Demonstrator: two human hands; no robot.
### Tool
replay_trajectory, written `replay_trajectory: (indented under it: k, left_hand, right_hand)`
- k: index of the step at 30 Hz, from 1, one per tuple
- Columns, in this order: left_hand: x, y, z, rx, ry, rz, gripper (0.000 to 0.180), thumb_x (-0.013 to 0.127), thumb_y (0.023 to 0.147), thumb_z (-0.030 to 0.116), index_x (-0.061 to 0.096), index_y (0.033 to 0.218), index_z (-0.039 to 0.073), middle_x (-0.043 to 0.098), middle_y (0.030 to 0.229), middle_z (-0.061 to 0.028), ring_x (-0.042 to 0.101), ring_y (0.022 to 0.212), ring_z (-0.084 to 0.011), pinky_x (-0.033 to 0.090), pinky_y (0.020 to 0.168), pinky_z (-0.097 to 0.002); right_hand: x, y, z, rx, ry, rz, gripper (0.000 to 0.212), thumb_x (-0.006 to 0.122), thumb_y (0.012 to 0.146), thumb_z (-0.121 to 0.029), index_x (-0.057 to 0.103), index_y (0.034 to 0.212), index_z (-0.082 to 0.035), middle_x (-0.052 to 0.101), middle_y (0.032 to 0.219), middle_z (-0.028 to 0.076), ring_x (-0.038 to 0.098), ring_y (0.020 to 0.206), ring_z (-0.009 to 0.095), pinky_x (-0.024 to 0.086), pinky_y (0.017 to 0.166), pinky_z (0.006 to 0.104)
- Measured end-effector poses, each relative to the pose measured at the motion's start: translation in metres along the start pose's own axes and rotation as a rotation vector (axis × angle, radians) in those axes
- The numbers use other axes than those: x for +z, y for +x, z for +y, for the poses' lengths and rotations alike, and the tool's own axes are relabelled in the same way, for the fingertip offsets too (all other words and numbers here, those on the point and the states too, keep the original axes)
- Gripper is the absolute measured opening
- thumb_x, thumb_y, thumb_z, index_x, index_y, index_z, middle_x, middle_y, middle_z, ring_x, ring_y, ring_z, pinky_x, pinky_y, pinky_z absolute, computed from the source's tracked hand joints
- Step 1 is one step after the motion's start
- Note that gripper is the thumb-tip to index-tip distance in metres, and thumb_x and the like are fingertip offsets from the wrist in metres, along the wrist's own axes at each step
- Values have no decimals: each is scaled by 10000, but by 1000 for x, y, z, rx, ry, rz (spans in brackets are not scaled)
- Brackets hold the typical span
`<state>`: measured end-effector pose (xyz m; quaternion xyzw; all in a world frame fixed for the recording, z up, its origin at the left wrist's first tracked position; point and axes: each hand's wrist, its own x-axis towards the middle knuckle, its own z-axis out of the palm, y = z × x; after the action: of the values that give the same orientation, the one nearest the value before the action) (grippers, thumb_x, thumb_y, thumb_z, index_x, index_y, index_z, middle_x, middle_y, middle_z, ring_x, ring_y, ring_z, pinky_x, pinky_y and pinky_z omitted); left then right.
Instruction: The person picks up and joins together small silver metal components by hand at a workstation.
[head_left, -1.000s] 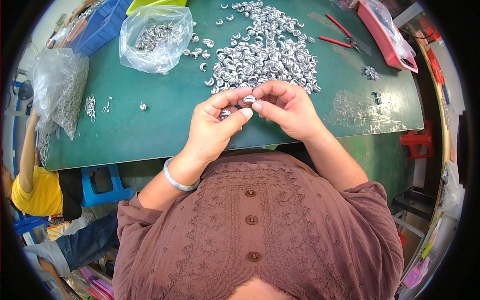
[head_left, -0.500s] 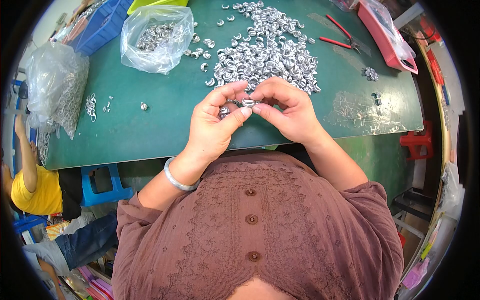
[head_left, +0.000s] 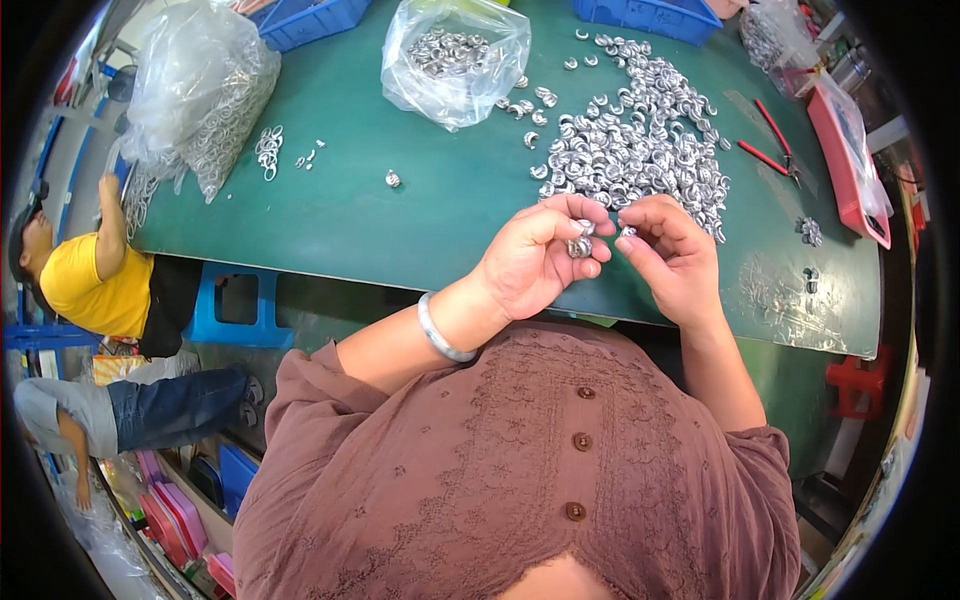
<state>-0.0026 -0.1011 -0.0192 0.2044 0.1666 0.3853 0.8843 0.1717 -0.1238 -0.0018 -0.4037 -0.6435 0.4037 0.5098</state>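
My left hand (head_left: 530,258) is half curled above the table's near edge, holding a small cluster of shiny silver curved metal pieces (head_left: 580,244) between thumb and fingers. Just right of it, my right hand (head_left: 676,262) pinches a small silver metal piece (head_left: 628,232) between thumb and forefinger; its exact shape is mostly hidden. A narrow gap separates the fingertips of the two hands. Directly beyond them spreads a large pile of silver crescent-shaped metal pieces (head_left: 640,140) on the green table (head_left: 340,215).
Left of the pile are an open clear bag (head_left: 455,65) of metal pieces, a lone silver piece (head_left: 392,178) and a large bag of rings (head_left: 205,95). Red-handled pliers (head_left: 775,150) and a pink tray (head_left: 850,170) are at right. Two other people (head_left: 95,285) are at far left.
My hands have drawn apart; before, their fingertips met around a silver piece. My left palm has turned more upward. The whole view has swung left, shifting the table contents rightward in the picture.
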Motion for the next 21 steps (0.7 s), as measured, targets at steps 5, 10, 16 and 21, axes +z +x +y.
replay_trajectory:
  k: [5, 10, 16, 21]
  left_hand:
    - [3, 0, -1, -22, 44, 9, 131, 492, 809, 148, 537, 864, 37, 550, 919, -86, 528, 744, -167, 431, 584, -267]
    - [0, -11, 12, 16, 110, 83, 123, 527, 836, 145, 559, 898, 44, 567, 872, -61, 534, 719, -147, 434, 555, -248]
    - [-11, -26, 32, 74, 88, 189, 237, 448, 782, 10, 545, 998, 23, 587, 867, -70, 557, 740, -165, 453, 592, -278]
    - [-14, -34, 31, 51, 56, 242, 178, 471, 819, 128, 550, 947, 33, 543, 811, -38, 522, 708, -144, 429, 576, -259]
  right_hand:
    - [-4, -2, 7, -6, -22, -12, 146, 593, 734, 41, 571, 871, -5, 517, 870, 29, 493, 728, 76, 395, 604, 194]
    - [1, 0, 4, 116, 160, 9, 130, 544, 773, 52, 548, 896, 10, 513, 916, 48, 509, 725, 86, 415, 613, 199]
    - [-8, -5, 9, 280, 294, 59, 113, 486, 807, 23, 535, 908, 11, 568, 885, 84, 535, 663, 102, 432, 567, 210]
    - [-3, -1, 10, 413, 454, 50, 117, 466, 815, 13, 530, 912, 27, 567, 848, 80, 524, 649, 104, 430, 554, 217]
